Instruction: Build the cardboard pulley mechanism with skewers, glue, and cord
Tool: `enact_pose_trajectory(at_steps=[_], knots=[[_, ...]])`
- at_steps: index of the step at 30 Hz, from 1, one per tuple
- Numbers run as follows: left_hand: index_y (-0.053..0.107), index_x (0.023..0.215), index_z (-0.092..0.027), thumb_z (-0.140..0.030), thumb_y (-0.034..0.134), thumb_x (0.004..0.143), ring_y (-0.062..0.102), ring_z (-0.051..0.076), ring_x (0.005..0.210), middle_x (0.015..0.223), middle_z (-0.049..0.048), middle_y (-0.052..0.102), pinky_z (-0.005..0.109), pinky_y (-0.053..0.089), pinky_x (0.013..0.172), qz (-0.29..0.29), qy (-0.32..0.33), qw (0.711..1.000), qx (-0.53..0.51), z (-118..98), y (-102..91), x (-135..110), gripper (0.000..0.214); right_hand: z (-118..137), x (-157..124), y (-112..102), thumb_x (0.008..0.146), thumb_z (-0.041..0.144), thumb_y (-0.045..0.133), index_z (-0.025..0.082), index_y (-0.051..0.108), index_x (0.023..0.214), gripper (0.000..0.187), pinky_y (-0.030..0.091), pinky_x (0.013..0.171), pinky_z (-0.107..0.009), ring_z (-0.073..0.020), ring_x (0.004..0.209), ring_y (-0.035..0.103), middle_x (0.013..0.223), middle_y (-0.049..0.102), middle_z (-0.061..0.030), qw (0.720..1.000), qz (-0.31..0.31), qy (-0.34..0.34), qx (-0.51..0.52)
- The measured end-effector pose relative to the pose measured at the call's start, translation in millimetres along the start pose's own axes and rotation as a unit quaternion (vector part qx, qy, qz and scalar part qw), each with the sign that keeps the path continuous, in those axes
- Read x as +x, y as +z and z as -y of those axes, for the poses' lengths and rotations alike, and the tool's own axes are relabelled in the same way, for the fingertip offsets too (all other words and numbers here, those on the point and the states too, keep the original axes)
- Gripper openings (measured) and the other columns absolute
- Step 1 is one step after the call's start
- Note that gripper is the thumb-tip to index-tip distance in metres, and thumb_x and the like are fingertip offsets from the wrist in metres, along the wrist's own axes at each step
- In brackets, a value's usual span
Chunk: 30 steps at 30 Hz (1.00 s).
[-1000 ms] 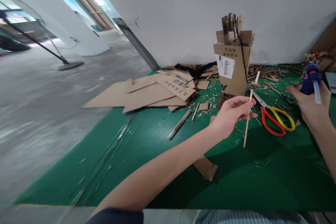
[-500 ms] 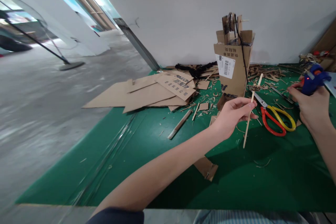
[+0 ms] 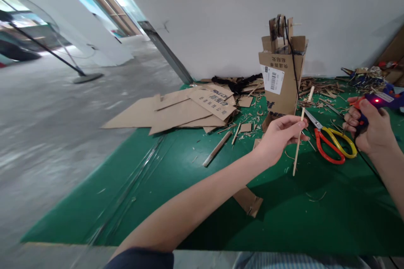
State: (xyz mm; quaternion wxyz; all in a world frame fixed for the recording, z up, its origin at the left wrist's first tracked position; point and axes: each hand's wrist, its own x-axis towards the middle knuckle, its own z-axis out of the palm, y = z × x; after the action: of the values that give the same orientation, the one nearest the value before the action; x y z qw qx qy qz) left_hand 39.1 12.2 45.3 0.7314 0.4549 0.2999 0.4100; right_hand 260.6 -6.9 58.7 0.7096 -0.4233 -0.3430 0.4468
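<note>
My left hand (image 3: 277,139) pinches a thin wooden stick (image 3: 296,157) between thumb and fingers, holding it nearly upright above the table. At the right edge my right hand (image 3: 375,128) is wrapped round a blue hot glue gun (image 3: 383,99) with a red light glowing on its side and an orange part toward the left. Its cable hangs down past my wrist. Between the hands lie scissors (image 3: 330,147) with one red and one yellow handle. Behind my left hand stands a cardboard box (image 3: 280,82) with a string-wound cardboard spool (image 3: 279,26) on top.
Flat cardboard sheets (image 3: 179,113) lie at the left of the green table (image 3: 164,185). A wooden strip (image 3: 217,149) and a torn cardboard piece (image 3: 249,202) are nearer. Scraps and shavings (image 3: 328,88) lie along the white wall (image 3: 202,21).
My right hand has taken a firm hold of the glue gun by its handle and turned it, so its orange part faces left. My left hand and the stick have hardly moved.
</note>
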Motion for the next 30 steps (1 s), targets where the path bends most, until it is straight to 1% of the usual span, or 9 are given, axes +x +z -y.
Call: enact_pose_trajectory(at_steps=[4,8,10,12,14,20,22,26,30], knots=[[0.069,0.093,-0.018,-0.035,0.074,0.084,0.066,0.008,0.062,0.085,-0.0009,0.067,0.023,0.049,0.06,-0.054,0.052,0.997,-0.02,-6,-5.3,6,0.02,-4,-9,3,0.067,0.037,0.087,0.02,0.067,0.081,0.03,0.027,0.035,-0.016,-0.0067,0.052,0.039,0.067,0.043,0.0046,0.996,0.06,0.065,0.03],[0.069,0.098,-0.021,-0.032,0.064,0.092,0.061,0.007,0.058,0.077,-0.0031,0.061,0.022,0.048,0.057,-0.109,0.099,0.988,-0.039,-12,-11.9,11,0.013,-19,-19,8,0.071,0.043,0.085,0.021,0.07,0.085,0.03,0.032,0.036,-0.018,-0.01,0.055,0.046,0.066,0.048,0.0028,0.991,0.098,0.087,-0.016],[0.068,0.097,-0.021,-0.029,0.061,0.094,0.056,0.006,0.055,0.074,-0.0039,0.057,0.021,0.046,0.054,-0.118,0.113,0.986,-0.045,-13,-13.0,12,0.012,-26,-23,9,0.072,0.047,0.084,0.022,0.071,0.086,0.031,0.033,0.037,-0.019,-0.0121,0.059,0.053,0.073,0.057,0.0002,0.988,0.119,0.088,-0.036],[0.068,0.096,-0.021,-0.028,0.058,0.096,0.05,0.005,0.052,0.071,-0.0045,0.052,0.02,0.041,0.05,-0.114,0.117,0.985,-0.053,-14,-12.2,11,0.012,-31,-27,10,0.071,0.048,0.084,0.021,0.071,0.083,0.032,0.034,0.036,-0.02,-0.0144,0.064,0.06,0.088,0.064,-0.0033,0.988,0.13,0.074,-0.048],[0.067,0.094,-0.021,-0.027,0.057,0.096,0.043,0.004,0.049,0.07,-0.0047,0.048,0.019,0.034,0.046,-0.106,0.117,0.986,-0.058,-14,-10.2,10,0.012,-34,-29,9,0.072,0.049,0.083,0.021,0.07,0.082,0.033,0.033,0.035,-0.02,-0.0143,0.062,0.062,0.097,0.067,-0.0049,0.987,0.136,0.055,-0.062],[0.065,0.095,-0.021,-0.033,0.061,0.094,0.034,0.003,0.045,0.067,-0.0056,0.045,0.021,0.023,0.042,-0.096,0.117,0.988,-0.027,-11,-6.3,8,0.013,-38,-33,10,0.087,0.045,0.072,0.02,0.068,0.089,0.026,0.038,0.039,-0.024,-0.0088,0.042,0.048,0.068,0.065,-0.0001,0.977,0.184,-0.027,-0.104],[0.065,0.095,-0.02,-0.033,0.062,0.093,0.032,0.003,0.045,0.066,-0.0061,0.044,0.021,0.022,0.042,-0.085,0.117,0.989,-0.023,-7,-5.4,8,0.014,-39,-35,12,0.086,0.044,0.073,0.02,0.068,0.092,0.026,0.038,0.04,-0.024,-0.0082,0.04,0.046,0.06,0.061,0.0031,0.979,0.167,-0.038,-0.111],[0.064,0.092,-0.018,-0.036,0.064,0.092,0.032,0.003,0.045,0.065,-0.0062,0.044,0.02,0.021,0.042,-0.056,0.125,0.991,-0.012,-1,-2.3,5,0.018,-41,-40,19,0.082,0.048,0.076,0.017,0.07,0.096,0.035,0.035,0.039,-0.024,-0.008,0.039,0.04,0.049,0.046,0.008,0.983,0.135,-0.018,-0.121],[0.061,0.089,-0.018,-0.039,0.067,0.09,0.032,0.003,0.044,0.066,-0.0066,0.045,0.02,0.022,0.042,-0.046,0.127,0.991,-0.004,0,-0.4,2,0.022,-41,-41,24,0.074,0.053,0.081,0.016,0.07,0.092,0.043,0.036,0.038,-0.026,-0.0083,0.039,0.039,0.048,0.043,0.008,0.985,0.127,-0.004,-0.117]])
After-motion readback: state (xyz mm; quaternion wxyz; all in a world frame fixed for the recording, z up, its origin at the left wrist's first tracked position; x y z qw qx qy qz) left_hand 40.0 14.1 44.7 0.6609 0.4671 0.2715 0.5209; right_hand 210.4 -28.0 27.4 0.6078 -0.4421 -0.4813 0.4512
